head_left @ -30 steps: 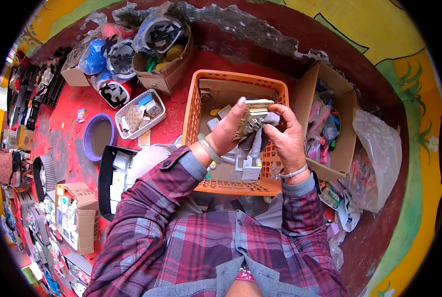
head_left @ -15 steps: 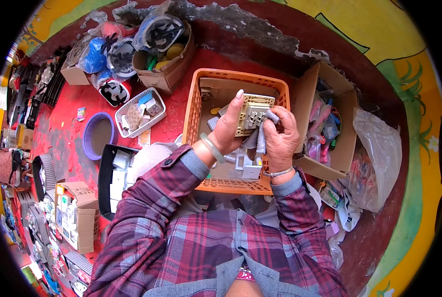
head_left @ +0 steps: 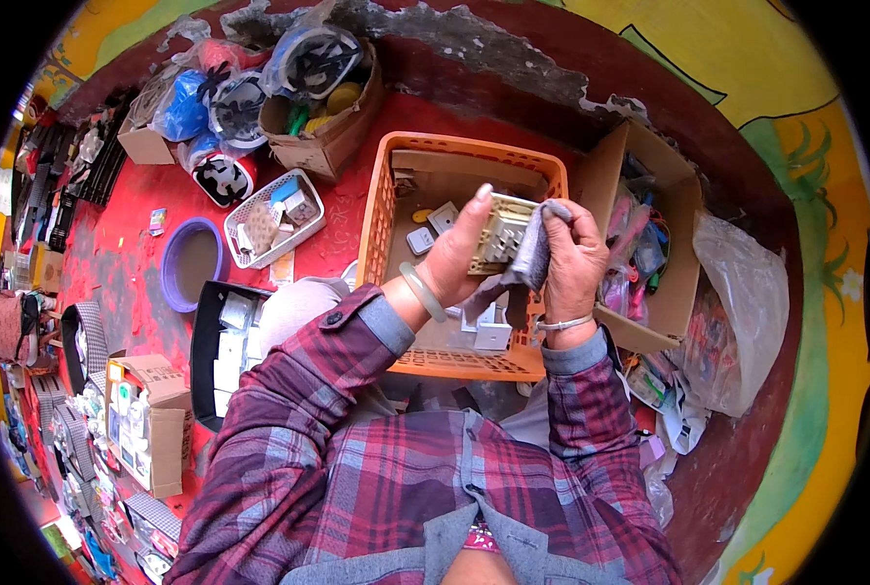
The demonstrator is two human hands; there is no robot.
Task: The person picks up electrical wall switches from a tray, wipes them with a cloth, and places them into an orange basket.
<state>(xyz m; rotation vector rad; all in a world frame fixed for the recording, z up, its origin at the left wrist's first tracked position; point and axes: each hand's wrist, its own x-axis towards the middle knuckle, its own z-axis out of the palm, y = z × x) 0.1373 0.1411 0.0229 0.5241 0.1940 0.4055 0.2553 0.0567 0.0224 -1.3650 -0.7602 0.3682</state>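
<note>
My left hand point(head_left: 452, 255) grips a cream plastic wall switch or socket plate point(head_left: 498, 234) by its left side, thumb up along the edge. Its back, with raised terminal blocks, faces me. A grey cloth point(head_left: 529, 255) is pinched in my right hand point(head_left: 573, 261) and hangs against the plate's right side, covering part of it. Both hands are above an orange plastic basket point(head_left: 384, 200) lined with cardboard. Inside the basket lie white switch plates point(head_left: 493, 335) and a small yellow piece point(head_left: 422, 215).
To the right stands a cardboard box point(head_left: 683, 292) of bagged items, beside a clear plastic bag point(head_left: 747, 302). On the left are a white basket point(head_left: 277, 255), a purple basin point(head_left: 166, 268) and a black tray point(head_left: 201, 375) of white boxes. Another carton point(head_left: 332, 151) sits behind.
My right hand has moved right and slightly outward, drawing the cloth so that more of it spreads over the plate's right side. The left hand still holds the plate, shifted slightly.
</note>
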